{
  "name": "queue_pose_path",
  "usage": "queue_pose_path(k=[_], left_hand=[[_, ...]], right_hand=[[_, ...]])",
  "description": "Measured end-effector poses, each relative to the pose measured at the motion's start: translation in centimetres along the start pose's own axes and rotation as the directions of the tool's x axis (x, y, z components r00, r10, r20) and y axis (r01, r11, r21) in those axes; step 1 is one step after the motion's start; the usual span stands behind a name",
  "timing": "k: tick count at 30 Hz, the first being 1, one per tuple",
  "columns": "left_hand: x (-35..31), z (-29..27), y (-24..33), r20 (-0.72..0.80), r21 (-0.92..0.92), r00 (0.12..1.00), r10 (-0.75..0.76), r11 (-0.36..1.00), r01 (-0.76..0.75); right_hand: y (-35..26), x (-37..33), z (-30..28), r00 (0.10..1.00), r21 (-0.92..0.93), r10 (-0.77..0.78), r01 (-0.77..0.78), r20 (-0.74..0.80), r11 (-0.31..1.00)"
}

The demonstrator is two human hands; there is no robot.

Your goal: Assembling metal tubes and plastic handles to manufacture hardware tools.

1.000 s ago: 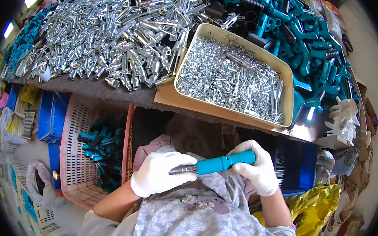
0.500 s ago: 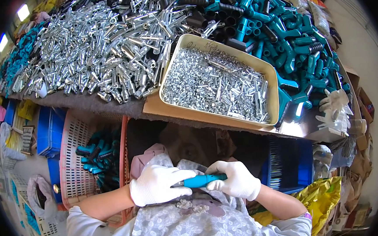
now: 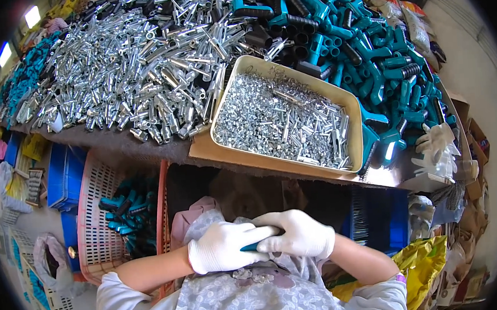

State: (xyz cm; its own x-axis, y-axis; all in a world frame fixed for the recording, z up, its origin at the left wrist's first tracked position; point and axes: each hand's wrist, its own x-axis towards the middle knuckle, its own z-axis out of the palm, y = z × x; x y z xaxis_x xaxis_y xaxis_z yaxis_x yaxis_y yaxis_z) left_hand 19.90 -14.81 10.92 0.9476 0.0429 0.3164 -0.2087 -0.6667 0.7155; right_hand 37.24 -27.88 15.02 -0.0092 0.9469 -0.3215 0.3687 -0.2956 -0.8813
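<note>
Over my lap, my left hand (image 3: 223, 246) and my right hand (image 3: 295, 234), both in white gloves, close together around a teal tool handle (image 3: 249, 247). Only a small strip of it shows between the gloves; its ends are hidden. The fingers of the right hand overlap those of the left. In front of them, on the bench, a cream tray (image 3: 355, 127) holds small shiny metal parts (image 3: 251, 111) and short pins.
Metal sockets and rods (image 3: 122, 77) lie heaped at the bench's left. Teal and black handles (image 3: 377, 80) pile up at the right, near white gloves (image 3: 436, 150). Below left stands a pink basket (image 3: 95, 223) with teal handles (image 3: 126, 209); blue bins (image 3: 65, 173) are beside it.
My hands have come together, the right moving left over the left one's fingers. The teal handle, plainly seen between them before, is now mostly covered. The view has shifted slightly.
</note>
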Motion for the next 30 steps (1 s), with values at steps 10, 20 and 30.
queue_pose_path(k=[10, 20, 30], left_hand=[[-0.6, -1.3, -0.1, -0.196, 0.103, 0.976, -0.1, 0.987, 0.122], [-2.6, -3.0, -1.2, -0.226, 0.137, 0.969, -0.105, 0.981, 0.138], [-1.2, -2.4, -1.5, -0.086, 0.235, 0.983, -0.16, 0.956, 0.176]], right_hand=[[-2.1, 11.6, -10.3, 0.774, -0.824, -0.486, -0.079, -0.405, 0.561], [-2.2, 8.4, -9.3, 0.675, -0.805, -0.579, -0.036, -0.457, 0.593], [-0.6, 3.4, -1.5, 0.853, -0.532, -0.52, 0.417, -0.051, 0.737]])
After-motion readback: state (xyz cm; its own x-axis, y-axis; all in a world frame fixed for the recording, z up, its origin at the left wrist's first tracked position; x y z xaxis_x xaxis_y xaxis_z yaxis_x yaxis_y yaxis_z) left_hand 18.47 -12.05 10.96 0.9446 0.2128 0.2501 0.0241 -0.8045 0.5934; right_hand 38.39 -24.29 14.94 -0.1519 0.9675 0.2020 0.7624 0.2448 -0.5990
